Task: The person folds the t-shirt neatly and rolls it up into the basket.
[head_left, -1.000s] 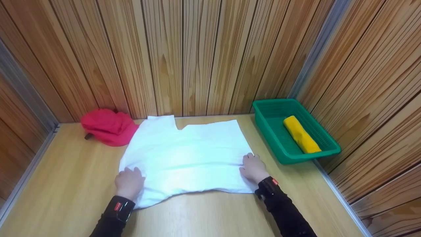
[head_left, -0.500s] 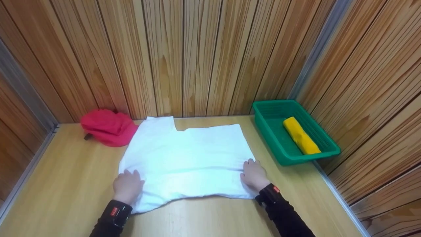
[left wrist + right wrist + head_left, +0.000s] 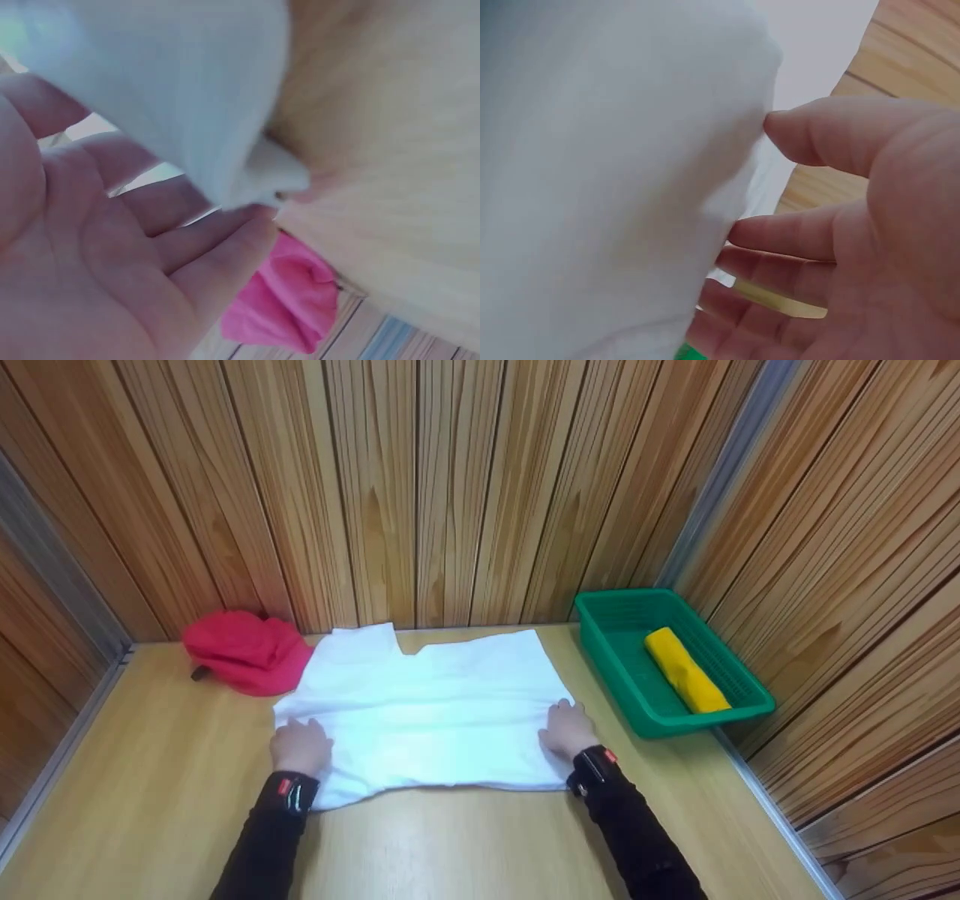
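Observation:
A white T-shirt (image 3: 435, 712) lies spread on the table, with a notch in its far edge. My left hand (image 3: 301, 748) rests on its left side; in the left wrist view the fingers (image 3: 202, 240) reach out nearly straight against the cloth, beside a turned-up corner. On the right side, my right hand (image 3: 568, 729) touches the shirt. The right wrist view has its thumb (image 3: 817, 135) and fingertips set apart along the fabric, fingers only slightly bent; some fingertips are hidden by the cloth.
A red cap (image 3: 247, 652) lies at the back left, against the shirt's edge. At the back right stands a green plastic basket (image 3: 611, 675) holding a rolled yellow cloth (image 3: 686, 670). Wood-panelled walls (image 3: 450, 495) close off the back and sides.
Over the last half second both hands have moved away from the person, and the shirt's near edge has shifted back with them. Before that they had drawn slightly nearer. Cap and basket stay put.

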The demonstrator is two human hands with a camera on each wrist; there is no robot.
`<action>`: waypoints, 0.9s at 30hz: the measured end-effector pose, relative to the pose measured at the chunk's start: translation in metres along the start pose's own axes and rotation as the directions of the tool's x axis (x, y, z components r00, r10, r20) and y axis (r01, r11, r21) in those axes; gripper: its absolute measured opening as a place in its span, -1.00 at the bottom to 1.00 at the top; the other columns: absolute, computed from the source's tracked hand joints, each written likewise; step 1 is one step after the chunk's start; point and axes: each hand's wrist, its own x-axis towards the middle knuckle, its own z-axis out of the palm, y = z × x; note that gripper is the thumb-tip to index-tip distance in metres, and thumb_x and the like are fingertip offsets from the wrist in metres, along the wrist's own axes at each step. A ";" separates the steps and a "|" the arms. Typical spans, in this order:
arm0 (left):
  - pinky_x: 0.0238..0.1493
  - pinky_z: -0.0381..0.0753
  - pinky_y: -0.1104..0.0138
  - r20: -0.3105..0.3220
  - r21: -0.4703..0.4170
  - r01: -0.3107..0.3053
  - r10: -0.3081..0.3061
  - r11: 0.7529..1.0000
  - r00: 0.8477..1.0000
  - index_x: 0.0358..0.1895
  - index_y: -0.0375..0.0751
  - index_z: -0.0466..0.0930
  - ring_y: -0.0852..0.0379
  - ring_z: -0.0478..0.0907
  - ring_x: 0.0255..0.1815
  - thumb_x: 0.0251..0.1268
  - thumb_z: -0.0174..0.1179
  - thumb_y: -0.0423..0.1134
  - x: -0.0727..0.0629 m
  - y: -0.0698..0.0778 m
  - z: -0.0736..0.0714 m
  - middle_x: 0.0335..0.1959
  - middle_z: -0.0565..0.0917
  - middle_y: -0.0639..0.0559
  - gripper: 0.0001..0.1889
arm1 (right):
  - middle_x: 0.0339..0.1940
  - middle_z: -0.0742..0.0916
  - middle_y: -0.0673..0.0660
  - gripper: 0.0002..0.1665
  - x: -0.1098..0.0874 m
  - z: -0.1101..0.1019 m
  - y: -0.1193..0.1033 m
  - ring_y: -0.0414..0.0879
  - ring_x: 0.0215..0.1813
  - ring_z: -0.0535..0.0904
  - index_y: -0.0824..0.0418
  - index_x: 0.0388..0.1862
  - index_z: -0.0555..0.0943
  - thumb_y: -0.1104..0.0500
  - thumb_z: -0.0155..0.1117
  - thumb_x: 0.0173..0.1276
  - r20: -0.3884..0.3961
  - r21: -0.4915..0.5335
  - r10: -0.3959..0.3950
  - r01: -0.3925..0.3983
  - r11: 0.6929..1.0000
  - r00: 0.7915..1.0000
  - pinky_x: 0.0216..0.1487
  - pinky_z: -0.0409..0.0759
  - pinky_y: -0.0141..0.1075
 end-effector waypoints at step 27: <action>0.19 0.34 -0.21 -0.081 -0.386 -0.144 0.121 0.911 0.989 0.26 -0.49 0.40 -0.47 0.41 0.19 0.49 -0.04 -0.25 -0.005 -0.075 -0.006 0.11 0.52 -0.51 -0.57 | 0.11 0.57 0.40 -0.45 0.012 0.007 0.020 0.32 0.17 0.46 0.49 0.17 0.49 0.06 0.14 0.43 -0.012 0.087 -0.086 0.086 0.992 0.996 0.22 0.38 0.13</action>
